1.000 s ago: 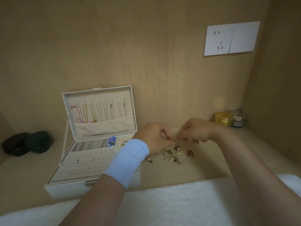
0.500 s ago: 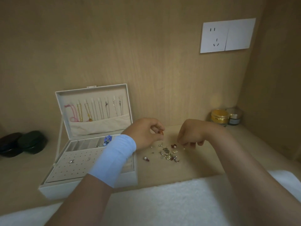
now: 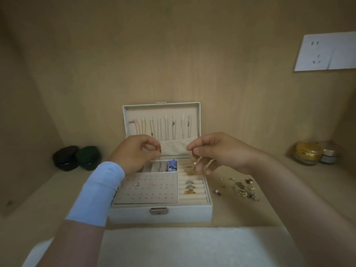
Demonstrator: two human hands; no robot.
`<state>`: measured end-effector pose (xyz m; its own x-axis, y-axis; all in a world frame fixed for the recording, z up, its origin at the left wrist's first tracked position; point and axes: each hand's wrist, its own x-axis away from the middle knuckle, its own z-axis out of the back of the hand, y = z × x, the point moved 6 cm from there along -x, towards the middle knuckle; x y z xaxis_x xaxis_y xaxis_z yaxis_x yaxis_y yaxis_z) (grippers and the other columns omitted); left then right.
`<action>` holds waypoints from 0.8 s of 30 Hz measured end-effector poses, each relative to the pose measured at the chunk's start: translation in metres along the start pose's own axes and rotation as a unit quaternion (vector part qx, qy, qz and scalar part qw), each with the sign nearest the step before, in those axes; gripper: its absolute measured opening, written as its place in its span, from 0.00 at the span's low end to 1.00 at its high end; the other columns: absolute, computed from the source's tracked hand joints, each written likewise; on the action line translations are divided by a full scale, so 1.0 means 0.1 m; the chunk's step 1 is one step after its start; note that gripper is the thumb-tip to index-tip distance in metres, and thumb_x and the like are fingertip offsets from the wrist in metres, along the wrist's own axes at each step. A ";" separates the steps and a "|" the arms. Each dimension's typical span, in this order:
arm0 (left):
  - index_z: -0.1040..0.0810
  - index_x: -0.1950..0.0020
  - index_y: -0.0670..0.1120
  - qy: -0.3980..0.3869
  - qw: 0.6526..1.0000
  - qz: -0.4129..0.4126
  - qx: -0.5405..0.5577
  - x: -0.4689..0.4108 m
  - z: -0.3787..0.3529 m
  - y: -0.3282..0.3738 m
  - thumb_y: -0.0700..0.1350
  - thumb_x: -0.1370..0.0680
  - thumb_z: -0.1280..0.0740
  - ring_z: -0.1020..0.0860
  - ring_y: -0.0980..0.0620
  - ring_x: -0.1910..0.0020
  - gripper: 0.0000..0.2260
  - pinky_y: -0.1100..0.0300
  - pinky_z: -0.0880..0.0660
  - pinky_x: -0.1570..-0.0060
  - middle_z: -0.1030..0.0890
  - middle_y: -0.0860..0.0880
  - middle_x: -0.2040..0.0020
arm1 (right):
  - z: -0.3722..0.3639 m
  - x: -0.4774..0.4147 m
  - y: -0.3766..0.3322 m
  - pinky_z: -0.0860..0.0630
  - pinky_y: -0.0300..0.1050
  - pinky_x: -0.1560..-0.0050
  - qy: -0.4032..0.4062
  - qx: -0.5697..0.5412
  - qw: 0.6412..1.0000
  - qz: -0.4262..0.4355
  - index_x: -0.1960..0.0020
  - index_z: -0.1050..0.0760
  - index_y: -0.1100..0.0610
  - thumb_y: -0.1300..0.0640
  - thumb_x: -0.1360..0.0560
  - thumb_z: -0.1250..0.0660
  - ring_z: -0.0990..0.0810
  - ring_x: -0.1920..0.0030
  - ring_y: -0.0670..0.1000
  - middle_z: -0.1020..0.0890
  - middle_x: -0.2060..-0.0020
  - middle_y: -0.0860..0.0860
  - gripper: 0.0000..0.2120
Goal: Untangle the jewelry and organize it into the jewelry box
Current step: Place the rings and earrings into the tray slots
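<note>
The amber-red earring (image 3: 159,149) is pinched in the left hand (image 3: 137,154), a pearl drop (image 3: 195,162) pinched in the right hand (image 3: 215,151). Both hands have left the loose pile (image 3: 240,189) (plenty remains, R of box) & now hang over the open jewelry box (image 3: 159,214). The pieces look separated, prob. ready for stowing.

No text, label or number is legible anywhere.

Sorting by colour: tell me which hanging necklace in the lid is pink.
The pink cord necklace, leftmost in the white jewelry box's lid; the others are thin metallic chains.
</note>
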<state>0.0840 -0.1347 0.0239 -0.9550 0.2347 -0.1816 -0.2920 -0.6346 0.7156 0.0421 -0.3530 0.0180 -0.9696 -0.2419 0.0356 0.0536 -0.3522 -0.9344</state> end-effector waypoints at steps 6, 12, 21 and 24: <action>0.17 0.54 0.55 0.003 0.999 0.008 -0.051 -0.01 -0.05 -0.30 0.44 0.27 0.27 0.23 0.65 0.56 0.06 0.70 0.30 0.56 0.17 0.59 0.54 | -0.41 -0.41 -0.09 0.29 0.40 0.75 0.019 0.025 0.999 -0.004 0.42 0.22 0.56 0.59 0.21 0.33 0.15 0.63 0.53 0.13 0.54 0.52 0.08; 0.17 0.48 0.57 -0.021 0.995 -0.005 -0.102 -0.10 -0.22 -0.40 0.47 0.27 0.28 0.21 0.58 0.51 0.09 0.60 0.25 0.44 0.19 0.59 0.53 | -0.58 -0.69 -0.16 0.31 0.34 0.77 0.060 0.050 0.997 0.015 0.47 0.19 0.58 0.60 0.22 0.30 0.18 0.67 0.52 0.15 0.58 0.53 0.06; 0.17 0.45 0.56 -0.056 0.995 0.009 -0.087 -0.11 -0.14 -0.54 0.47 0.25 0.32 0.21 0.59 0.52 0.10 0.63 0.25 0.47 0.17 0.58 0.49 | -0.66 -0.99 -0.11 0.21 0.44 0.68 0.083 0.124 0.989 0.022 0.56 0.18 0.56 0.61 0.26 0.26 0.19 0.72 0.53 0.15 0.62 0.52 0.02; 0.17 0.45 0.54 -0.024 0.996 0.001 -0.088 -0.09 -0.08 -0.54 0.42 0.22 0.36 0.22 0.55 0.49 0.12 0.62 0.25 0.46 0.18 0.54 0.47 | -0.70 -1.05 -0.09 0.22 0.42 0.69 0.075 0.177 0.981 0.023 0.57 0.15 0.56 0.59 0.27 0.25 0.21 0.74 0.49 0.14 0.63 0.53 0.01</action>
<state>0.1075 -0.1082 -0.0181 -0.9534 0.2644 -0.1451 -0.2981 -0.7533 0.5862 0.1263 -0.2616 -0.0021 -0.9872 -0.1376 -0.0811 0.1513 -0.6429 -0.7509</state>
